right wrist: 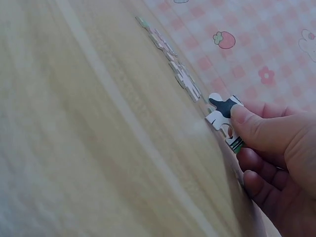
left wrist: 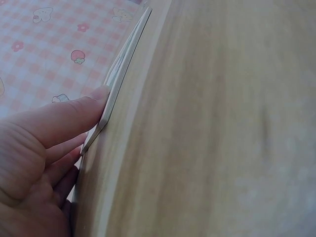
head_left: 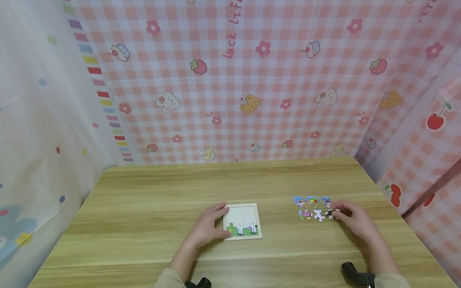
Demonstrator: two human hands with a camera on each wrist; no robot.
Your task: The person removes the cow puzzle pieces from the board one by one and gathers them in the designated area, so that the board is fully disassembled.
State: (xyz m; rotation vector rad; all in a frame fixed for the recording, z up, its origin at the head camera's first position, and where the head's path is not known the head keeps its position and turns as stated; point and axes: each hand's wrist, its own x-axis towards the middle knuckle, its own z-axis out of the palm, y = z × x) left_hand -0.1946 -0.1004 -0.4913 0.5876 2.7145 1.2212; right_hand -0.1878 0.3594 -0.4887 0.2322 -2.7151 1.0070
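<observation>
A square wooden puzzle tray [head_left: 242, 206] lies near the middle of the table, its bottom row filled with green and white-cow pieces. My left hand [head_left: 208, 226] grips the tray at its left side, the thumb at the lower corner and the fingers at the upper one. In the left wrist view, that thumb [left wrist: 84, 111] rests on the tray's edge. On the right, my right hand [head_left: 354, 220] pinches a black-and-white jigsaw piece [right wrist: 220, 111] between thumb and fingers. This piece is tilted up beside several loose jigsaw pieces [head_left: 318, 215], some of them blue or pink.
The wooden table [head_left: 144, 224] reaches back to a pink checked curtain [head_left: 223, 92]. A white curtain [head_left: 43, 120] hangs at the left, and another checked curtain [head_left: 432, 168] at the right. Black wrist mounts [head_left: 356, 275] show near both sleeves.
</observation>
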